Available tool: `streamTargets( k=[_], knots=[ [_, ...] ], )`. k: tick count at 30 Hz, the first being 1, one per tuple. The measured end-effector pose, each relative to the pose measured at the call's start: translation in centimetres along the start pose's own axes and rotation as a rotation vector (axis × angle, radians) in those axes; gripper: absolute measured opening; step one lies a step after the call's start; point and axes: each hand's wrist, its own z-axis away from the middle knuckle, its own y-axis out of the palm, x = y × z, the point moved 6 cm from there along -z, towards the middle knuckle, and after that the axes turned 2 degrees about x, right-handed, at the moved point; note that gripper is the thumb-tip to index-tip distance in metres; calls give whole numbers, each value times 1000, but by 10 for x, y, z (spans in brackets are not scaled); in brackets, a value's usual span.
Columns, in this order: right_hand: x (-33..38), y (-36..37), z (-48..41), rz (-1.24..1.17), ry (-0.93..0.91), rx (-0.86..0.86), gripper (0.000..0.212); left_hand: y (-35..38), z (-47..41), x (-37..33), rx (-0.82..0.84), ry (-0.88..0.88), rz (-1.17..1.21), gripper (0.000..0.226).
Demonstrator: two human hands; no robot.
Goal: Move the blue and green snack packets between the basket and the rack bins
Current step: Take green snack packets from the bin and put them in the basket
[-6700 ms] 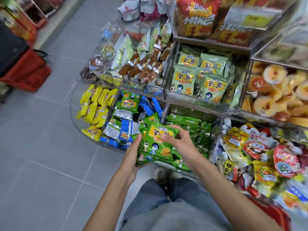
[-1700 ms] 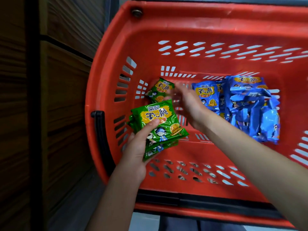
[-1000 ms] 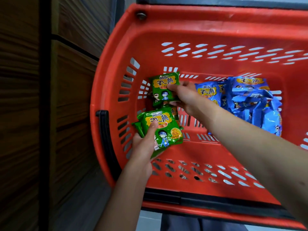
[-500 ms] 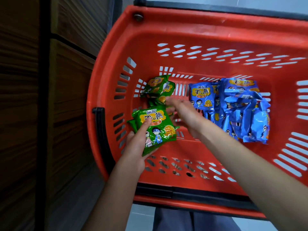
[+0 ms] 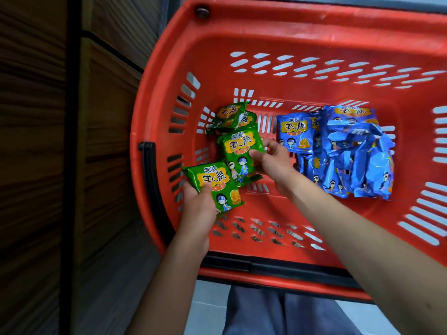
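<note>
I look down into a red plastic basket (image 5: 314,27). My left hand (image 5: 198,209) grips a green snack packet (image 5: 215,184) at the basket's near left. My right hand (image 5: 273,160) pinches a second green snack packet (image 5: 239,151) by its right edge, just above the basket floor. Two more green packets (image 5: 229,116) lie at the far left of the floor. A heap of several blue snack packets (image 5: 343,151) fills the right side of the floor.
A black handle (image 5: 150,189) runs along the basket's left and near rim. Dark wooden panelling (image 5: 48,165) stands close on the left. Grey trousers (image 5: 278,310) and pale floor show below the basket.
My right hand has taken one green packet off the stack in my left hand and carried it up and right over the basket floor. The left hand's stack is down to one visible packet.
</note>
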Motion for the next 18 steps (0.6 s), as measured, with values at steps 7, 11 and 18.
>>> streamTargets(
  k=[7, 11, 18],
  knots=[
    [-32, 32, -8, 359, 7, 141, 38, -7, 13, -8, -39, 162, -201, 32],
    [-28, 22, 0, 448, -54, 53, 41, -7, 15, -12, -44, 162, -180, 29],
    [-9, 15, 38, 372, -166, 39, 18, -7, 19, -15, -14, 195, -69, 10]
  ],
)
